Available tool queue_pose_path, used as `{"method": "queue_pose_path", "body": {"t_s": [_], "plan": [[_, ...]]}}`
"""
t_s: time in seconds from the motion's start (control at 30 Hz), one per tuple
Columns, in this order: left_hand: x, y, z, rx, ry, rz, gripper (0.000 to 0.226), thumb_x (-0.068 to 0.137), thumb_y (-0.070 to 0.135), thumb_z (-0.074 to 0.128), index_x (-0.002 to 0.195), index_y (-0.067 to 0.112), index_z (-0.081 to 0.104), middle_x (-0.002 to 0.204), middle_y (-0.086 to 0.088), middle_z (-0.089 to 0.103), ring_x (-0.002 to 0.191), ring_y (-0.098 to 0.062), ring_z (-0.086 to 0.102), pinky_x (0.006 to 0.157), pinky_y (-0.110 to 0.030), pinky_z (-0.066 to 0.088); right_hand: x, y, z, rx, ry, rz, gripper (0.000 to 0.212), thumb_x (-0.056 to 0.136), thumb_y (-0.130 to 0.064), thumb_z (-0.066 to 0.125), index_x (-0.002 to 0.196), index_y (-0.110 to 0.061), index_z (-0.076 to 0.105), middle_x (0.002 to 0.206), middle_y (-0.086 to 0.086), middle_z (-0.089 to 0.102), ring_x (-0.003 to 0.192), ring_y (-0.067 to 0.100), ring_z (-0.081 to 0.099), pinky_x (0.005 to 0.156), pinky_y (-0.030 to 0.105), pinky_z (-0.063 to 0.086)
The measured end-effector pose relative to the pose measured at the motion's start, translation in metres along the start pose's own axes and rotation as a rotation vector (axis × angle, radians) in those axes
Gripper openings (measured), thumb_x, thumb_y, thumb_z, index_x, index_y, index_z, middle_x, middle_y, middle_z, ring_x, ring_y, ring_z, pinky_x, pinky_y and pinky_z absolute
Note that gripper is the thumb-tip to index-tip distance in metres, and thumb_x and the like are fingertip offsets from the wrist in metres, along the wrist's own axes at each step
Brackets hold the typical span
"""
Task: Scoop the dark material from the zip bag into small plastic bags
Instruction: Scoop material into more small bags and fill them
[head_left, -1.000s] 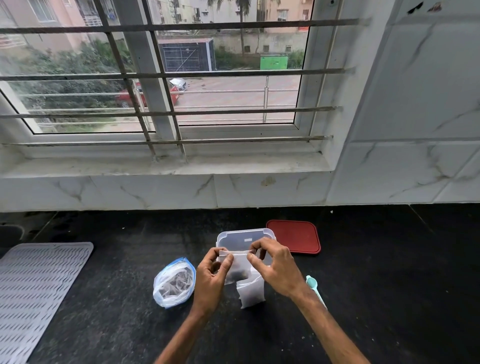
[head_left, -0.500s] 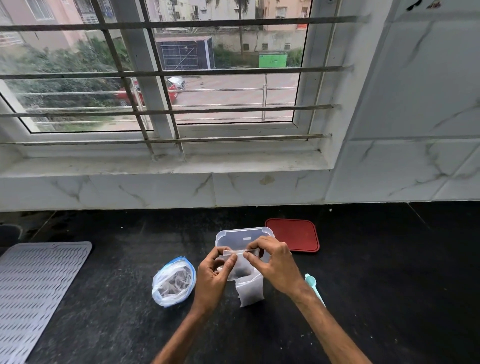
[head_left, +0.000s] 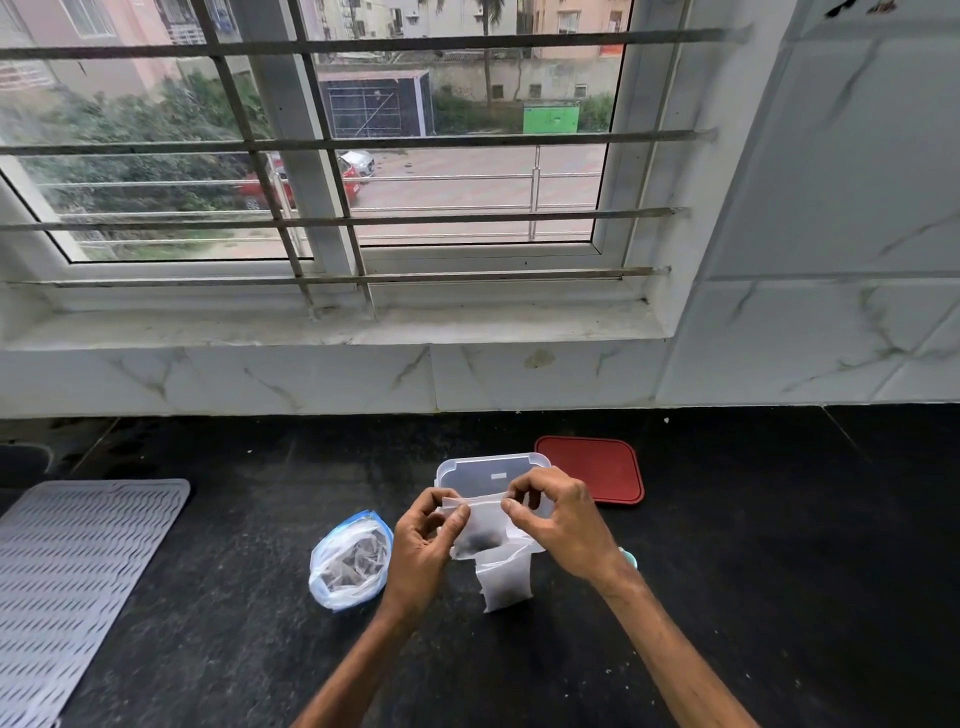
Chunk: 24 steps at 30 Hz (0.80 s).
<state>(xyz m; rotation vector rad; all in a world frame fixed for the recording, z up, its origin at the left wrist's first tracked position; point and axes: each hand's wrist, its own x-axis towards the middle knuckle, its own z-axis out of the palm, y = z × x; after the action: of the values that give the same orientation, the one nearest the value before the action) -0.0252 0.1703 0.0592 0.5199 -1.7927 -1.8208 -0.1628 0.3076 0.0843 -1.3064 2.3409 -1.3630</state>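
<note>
The left hand (head_left: 423, 545) and the right hand (head_left: 561, 525) are holding 1 small plastic bag (head_left: 480, 522) in the lower centre of the frame, above the black worktop (head_left: 779, 571). The left fingers (head_left: 460, 519) are pinching the upper left corner of the bag, with the thumb lying across the front face. The right fingers (head_left: 511, 512) are curling tightly onto the upper right corner and are pinching the top edge. The bag is hanging upright between the 2 hands, and a small clump of dark material (head_left: 480, 541) is sitting at its bottom. A 2nd small bag (head_left: 506, 584), whitish and translucent, is showing directly below the held bag; whether the 2 bags are touching cannot be told. A clear plastic container (head_left: 488, 467) is standing just behind the hands, with its rim showing above the knuckles. A red lid (head_left: 589, 470) is lying flat just to the right of the container. The zip bag (head_left: 350, 564), with a blue strip along its mouth, is lying crumpled on the worktop just left of the left hand, and more dark contents are showing through its film. A pale green utensil tip (head_left: 629, 558) is showing at the right edge of the right wrist. A grey perforated mat (head_left: 78, 587) is lying at the lower left edge of the frame. A barred window (head_left: 415, 140) is filling the upper half of the frame above a white tiled sill (head_left: 332, 327).
</note>
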Motion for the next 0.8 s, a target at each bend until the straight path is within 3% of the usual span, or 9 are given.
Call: {"method": "queue_pose_path", "body": {"t_s": [0.13,0.2,0.33,0.47,0.67,0.8], "plan": [[0.005,0.004,-0.004,0.179,-0.102,0.044,0.014,0.086,0.023,0.075,0.096,0.018,0.067,0.097,-0.002,0.069,0.088,-0.022,0.068,0.065,-0.032,0.056,0.001,0.005,0.002,-0.099,-0.058,-0.026,0.013,0.083,-0.045,0.062,0.085,-0.032,0.064,0.08,-0.021,0.06,0.08,0.008,0.056,0.076,0.04,0.051],[0.01,0.005,-0.003,0.312,-0.127,0.084,0.012,0.085,0.028,0.076,0.092,0.021,0.068,0.095,0.003,0.07,0.088,-0.018,0.068,0.065,-0.038,0.055,0.001,0.005,0.001,-0.134,-0.089,-0.044,0.016,0.083,-0.05,0.059,0.085,-0.034,0.062,0.081,-0.023,0.057,0.08,0.007,0.055,0.076,0.043,0.051],[0.015,0.007,-0.002,0.497,-0.194,0.224,0.012,0.086,0.037,0.072,0.09,0.027,0.067,0.093,0.012,0.067,0.089,-0.014,0.065,0.071,-0.032,0.055,0.0,0.0,-0.003,-0.177,-0.142,-0.075,0.026,0.081,-0.055,0.056,0.089,-0.032,0.065,0.087,-0.024,0.059,0.083,0.003,0.054,0.083,0.042,0.048],[0.018,0.014,0.0,0.472,-0.201,0.283,0.011,0.086,0.034,0.073,0.085,0.025,0.067,0.088,0.01,0.066,0.086,-0.016,0.066,0.075,-0.039,0.056,0.003,-0.002,-0.01,-0.163,-0.135,-0.095,0.028,0.081,-0.054,0.058,0.088,-0.029,0.068,0.084,-0.025,0.057,0.08,0.002,0.056,0.083,0.036,0.046],[0.028,0.027,-0.015,0.439,-0.227,0.254,0.007,0.083,0.026,0.077,0.082,0.023,0.071,0.09,0.01,0.067,0.089,-0.018,0.067,0.077,-0.04,0.058,0.011,-0.006,-0.02,-0.061,-0.078,-0.087,0.019,0.081,-0.043,0.066,0.083,-0.025,0.071,0.077,-0.026,0.06,0.077,0.001,0.059,0.073,0.027,0.051],[0.029,0.03,-0.026,0.422,-0.207,0.224,0.009,0.082,0.027,0.077,0.083,0.019,0.074,0.09,0.005,0.069,0.087,-0.019,0.068,0.076,-0.043,0.06,0.014,-0.007,-0.02,-0.056,-0.055,-0.085,0.021,0.08,-0.045,0.066,0.082,-0.025,0.071,0.078,-0.018,0.066,0.076,0.005,0.061,0.075,0.035,0.053]]}}
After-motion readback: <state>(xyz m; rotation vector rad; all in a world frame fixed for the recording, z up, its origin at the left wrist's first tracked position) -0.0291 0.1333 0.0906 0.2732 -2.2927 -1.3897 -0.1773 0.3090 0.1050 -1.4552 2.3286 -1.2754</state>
